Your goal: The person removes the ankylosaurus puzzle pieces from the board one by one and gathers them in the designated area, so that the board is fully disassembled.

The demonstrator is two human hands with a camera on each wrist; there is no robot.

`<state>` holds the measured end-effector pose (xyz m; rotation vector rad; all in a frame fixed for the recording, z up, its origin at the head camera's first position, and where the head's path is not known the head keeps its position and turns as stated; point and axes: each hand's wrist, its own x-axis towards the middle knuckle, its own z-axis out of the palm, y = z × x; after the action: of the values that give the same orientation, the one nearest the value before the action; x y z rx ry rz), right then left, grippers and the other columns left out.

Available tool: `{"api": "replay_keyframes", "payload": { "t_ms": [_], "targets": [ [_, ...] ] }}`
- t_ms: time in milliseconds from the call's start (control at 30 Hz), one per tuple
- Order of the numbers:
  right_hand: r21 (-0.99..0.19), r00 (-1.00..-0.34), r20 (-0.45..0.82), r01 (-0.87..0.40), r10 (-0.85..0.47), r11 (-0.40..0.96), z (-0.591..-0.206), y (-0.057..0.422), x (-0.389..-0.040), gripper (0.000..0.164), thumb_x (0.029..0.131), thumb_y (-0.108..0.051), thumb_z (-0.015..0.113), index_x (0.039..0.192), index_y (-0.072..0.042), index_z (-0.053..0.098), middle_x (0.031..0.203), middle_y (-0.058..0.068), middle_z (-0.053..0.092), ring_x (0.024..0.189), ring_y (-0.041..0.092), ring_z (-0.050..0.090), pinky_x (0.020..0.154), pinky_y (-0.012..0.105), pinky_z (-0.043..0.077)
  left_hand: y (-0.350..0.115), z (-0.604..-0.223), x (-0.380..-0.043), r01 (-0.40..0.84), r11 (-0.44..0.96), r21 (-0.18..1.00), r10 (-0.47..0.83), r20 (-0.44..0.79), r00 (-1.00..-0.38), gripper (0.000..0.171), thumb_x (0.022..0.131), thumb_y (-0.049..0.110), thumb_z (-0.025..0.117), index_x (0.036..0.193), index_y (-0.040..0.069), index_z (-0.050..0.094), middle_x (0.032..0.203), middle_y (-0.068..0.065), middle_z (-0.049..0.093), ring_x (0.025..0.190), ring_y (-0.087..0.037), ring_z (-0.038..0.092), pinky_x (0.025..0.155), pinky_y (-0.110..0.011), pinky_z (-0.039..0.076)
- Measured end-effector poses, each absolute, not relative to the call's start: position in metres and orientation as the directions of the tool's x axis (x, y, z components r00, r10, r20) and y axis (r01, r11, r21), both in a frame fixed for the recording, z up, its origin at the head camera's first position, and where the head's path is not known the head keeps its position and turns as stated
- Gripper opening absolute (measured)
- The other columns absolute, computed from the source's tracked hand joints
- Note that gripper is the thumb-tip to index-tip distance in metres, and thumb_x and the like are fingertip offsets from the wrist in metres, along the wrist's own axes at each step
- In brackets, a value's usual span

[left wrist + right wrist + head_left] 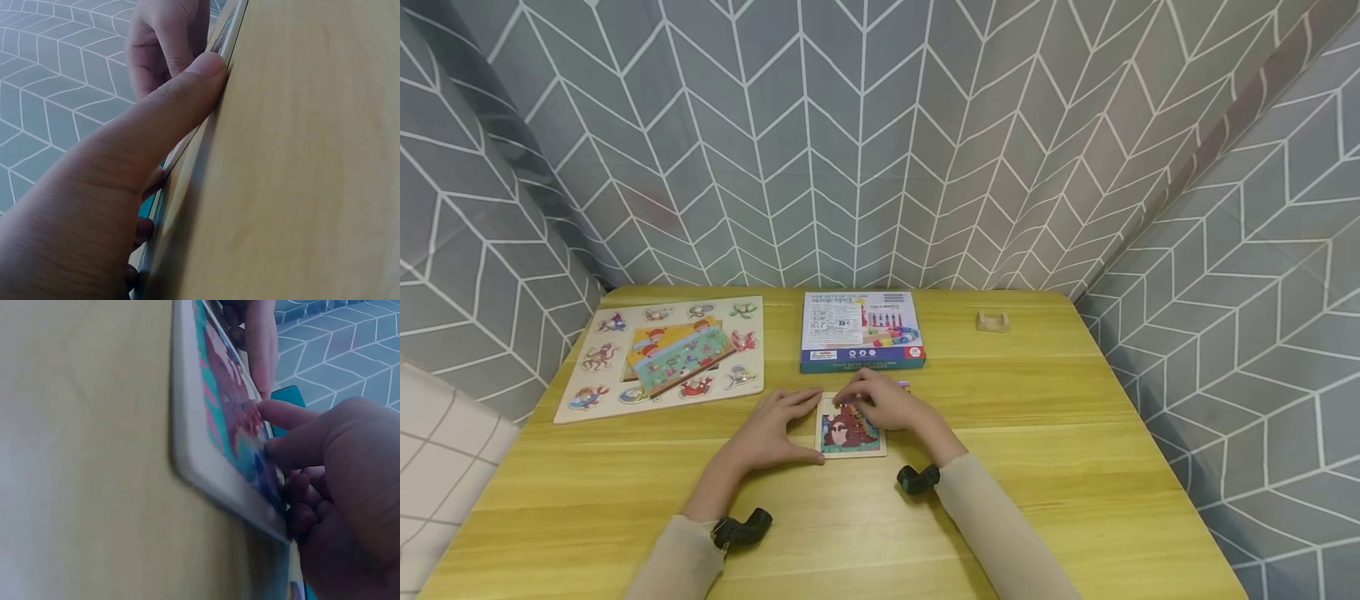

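Observation:
A small wooden jigsaw puzzle (850,451) with a brown-haired figure lies flat in its pale frame on the table. Along its left side rests my left hand (775,429), thumb at the near corner and fingers by the far one. The left wrist view shows that thumb (203,78) straight against the frame's edge. Over the upper part of the picture, my right hand (887,402) pinches a reddish-brown puzzle piece (255,422) between thumb and index finger, close to the puzzle surface. A pale bare patch (829,408) shows near the puzzle's upper left.
Behind the puzzle lies a boxed bead set (861,333). To the left, a large peg board (658,400) carries a colourful sea-scene puzzle (688,358). A small wooden holder (992,322) stands at the back right. A purple bit (905,385) peeks out behind my right hand.

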<state>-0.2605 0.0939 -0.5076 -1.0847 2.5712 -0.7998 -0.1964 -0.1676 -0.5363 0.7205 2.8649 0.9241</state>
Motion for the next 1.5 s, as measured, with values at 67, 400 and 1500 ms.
{"api": "replay_keyframes", "payload": {
  "t_ms": [67, 400, 1500],
  "targets": [
    [-0.57, -0.699, -0.028, -0.576, -0.715, 0.586, -0.5065, 0.0926, -0.2606, 0.029, 0.109, -0.01, 0.057, 0.124, -0.021, 0.079, 0.121, 0.001, 0.064, 0.106, 0.014, 0.058, 0.093, 0.031, 0.05, -0.1678, -0.5372, -0.1962, 0.417, 0.715, 0.561, 0.443, 0.097, -0.891, 0.109, 0.071, 0.073, 0.087, 0.159, 0.018, 0.052, 0.164, -0.001, 0.05, 0.111, -0.019, 0.046, 0.094, -0.046, 0.042],
    [-0.6, -0.702, -0.06, -0.543, -0.709, 0.588, -0.507, 0.0905, -0.2594, 0.029, 0.109, -0.007, 0.055, 0.122, -0.02, 0.077, 0.121, 0.001, 0.061, 0.107, 0.016, 0.055, 0.096, 0.033, 0.048, -0.1681, -0.54, -0.1954, 0.421, 0.716, 0.557, 0.444, 0.103, -0.89, 0.109, 0.071, 0.074, 0.086, 0.159, 0.018, 0.053, 0.163, 0.0, 0.05, 0.111, -0.018, 0.045, 0.095, -0.047, 0.042],
    [-0.584, -0.689, -0.02, -0.58, -0.725, 0.568, -0.5019, 0.0977, -0.2649, 0.027, 0.101, -0.015, 0.073, 0.127, -0.013, 0.076, 0.121, 0.003, 0.069, 0.099, 0.014, 0.058, 0.091, 0.032, 0.052, -0.1676, -0.5365, -0.1958, 0.416, 0.717, 0.559, 0.442, 0.097, -0.892, 0.108, 0.071, 0.07, 0.089, 0.158, 0.017, 0.053, 0.164, -0.001, 0.049, 0.114, -0.02, 0.046, 0.097, -0.049, 0.043]
  ]
}}
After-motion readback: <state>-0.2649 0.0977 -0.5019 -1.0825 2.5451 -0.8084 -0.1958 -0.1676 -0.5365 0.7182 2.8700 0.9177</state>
